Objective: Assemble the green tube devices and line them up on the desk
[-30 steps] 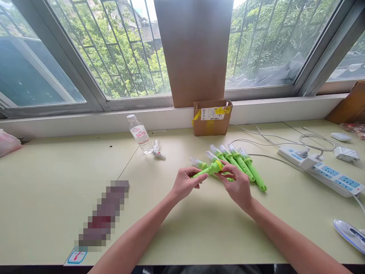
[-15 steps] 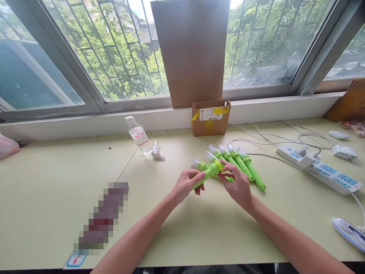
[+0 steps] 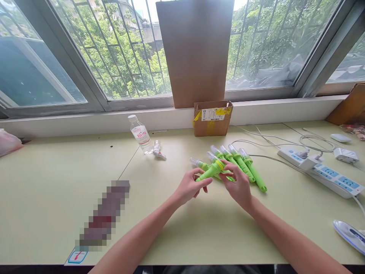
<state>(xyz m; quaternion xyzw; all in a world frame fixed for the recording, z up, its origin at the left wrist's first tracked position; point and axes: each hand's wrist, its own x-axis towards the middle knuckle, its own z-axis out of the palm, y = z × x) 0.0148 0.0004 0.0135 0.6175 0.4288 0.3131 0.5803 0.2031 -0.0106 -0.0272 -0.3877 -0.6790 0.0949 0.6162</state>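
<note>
Between my two hands is a green plastic tube (image 3: 210, 172) with yellow rings round its wider end. My left hand (image 3: 190, 187) is closed about the narrower lower end, thumb underneath. At the ringed end, the fingertips of my right hand (image 3: 237, 184) pinch the tube, hiding part of that end. Just behind it on the table lie several similar green tubes with clear tips. One clear-tipped tube (image 3: 203, 164) points left, partly covered by the held one. Another green tube (image 3: 255, 173) lies farthest right, beside my right hand.
A water bottle (image 3: 142, 135) stands at the back left, with small clear pieces (image 3: 157, 149) beside it. A cardboard box (image 3: 212, 123) sits by the window wall. A power strip (image 3: 322, 171) with cables is at the right. A blurred-out object (image 3: 105, 213) lies front left.
The tube's lower end has lifted and turned in my left hand. My left thumb has moved from its top to below it. My right hand keeps its pinch.
</note>
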